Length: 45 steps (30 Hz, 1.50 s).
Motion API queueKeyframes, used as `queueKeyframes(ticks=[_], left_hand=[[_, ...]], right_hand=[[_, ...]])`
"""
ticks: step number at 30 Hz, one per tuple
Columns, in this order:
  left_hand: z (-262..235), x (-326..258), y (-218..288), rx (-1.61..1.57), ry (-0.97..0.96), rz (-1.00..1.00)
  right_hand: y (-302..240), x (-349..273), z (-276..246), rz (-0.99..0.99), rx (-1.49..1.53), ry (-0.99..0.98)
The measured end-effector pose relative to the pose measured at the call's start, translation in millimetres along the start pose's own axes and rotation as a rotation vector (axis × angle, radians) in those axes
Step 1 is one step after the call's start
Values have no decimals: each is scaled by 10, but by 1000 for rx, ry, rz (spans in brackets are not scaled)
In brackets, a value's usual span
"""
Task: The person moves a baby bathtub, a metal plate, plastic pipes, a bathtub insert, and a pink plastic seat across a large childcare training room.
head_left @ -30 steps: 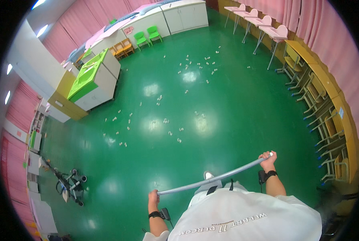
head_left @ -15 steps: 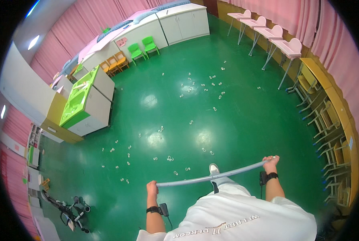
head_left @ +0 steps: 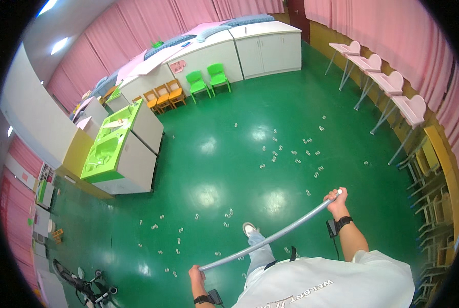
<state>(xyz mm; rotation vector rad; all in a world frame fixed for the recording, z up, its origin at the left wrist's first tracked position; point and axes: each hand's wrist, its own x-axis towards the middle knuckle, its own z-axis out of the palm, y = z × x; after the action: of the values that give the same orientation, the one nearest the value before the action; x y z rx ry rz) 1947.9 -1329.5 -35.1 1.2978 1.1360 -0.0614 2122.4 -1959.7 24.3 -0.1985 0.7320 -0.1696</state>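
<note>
So, long grey pole [head_left: 274, 237]: it is up over the floor, slanting across, with one end in each hand, and it looks a bit bent.
Left hand [head_left: 196, 276]: fingers curled round the low end of the pole.
Right hand [head_left: 337, 200]: a fist wrapped round the high end, with a white tip [head_left: 339, 191] by the thumb side.
Wrists: each has a black band [head_left: 345, 221] with a little black box [head_left: 332, 228].
White shoe [head_left: 249, 229]: out in front, past the pole.
Green floor [head_left: 198, 169]: lots of small white curly bits [head_left: 294, 152] lie on it.
Play sink [head_left: 136, 163]: green on top, off to the left.
Green chairs [head_left: 197, 83]: two, next to small wooden chairs [head_left: 175, 93], by white cupboards [head_left: 270, 54].
Pink stands [head_left: 410, 109]: four in a line on the right, near the pink curtain [head_left: 383, 31].
</note>
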Motion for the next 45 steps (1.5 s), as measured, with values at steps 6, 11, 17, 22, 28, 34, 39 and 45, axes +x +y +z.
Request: queueKeyframes(ticks=[6, 11, 17, 22, 28, 34, 39, 45], left_hand=[[893, 1344, 1415, 139, -42, 8], [1747, 2450, 2685, 241, -195, 135], [2908, 3361, 3784, 291, -137, 28], [3544, 4245, 4312, -17, -7, -81], [4392, 4979, 5509, 138, 107, 83], [5767, 5447, 6537, -670, -77, -19], [6800, 6746, 7130, -901, -3, -24], [8918, 7585, 8664, -807, -65, -102]], right_hand=[[580, 1056, 932, -90, 42, 114], [837, 1655, 1875, -185, 67, 27], [1133, 2863, 2792, -154, 95, 88], [1470, 4162, 3718, -136, 88, 106], [1715, 5514, 5294, -56, 59, 48], [1739, 6667, 6604, -40, 20, 18], [1857, 7874, 7087, -33, -7, 32], [1343, 8729, 7643, -196, -83, 245]])
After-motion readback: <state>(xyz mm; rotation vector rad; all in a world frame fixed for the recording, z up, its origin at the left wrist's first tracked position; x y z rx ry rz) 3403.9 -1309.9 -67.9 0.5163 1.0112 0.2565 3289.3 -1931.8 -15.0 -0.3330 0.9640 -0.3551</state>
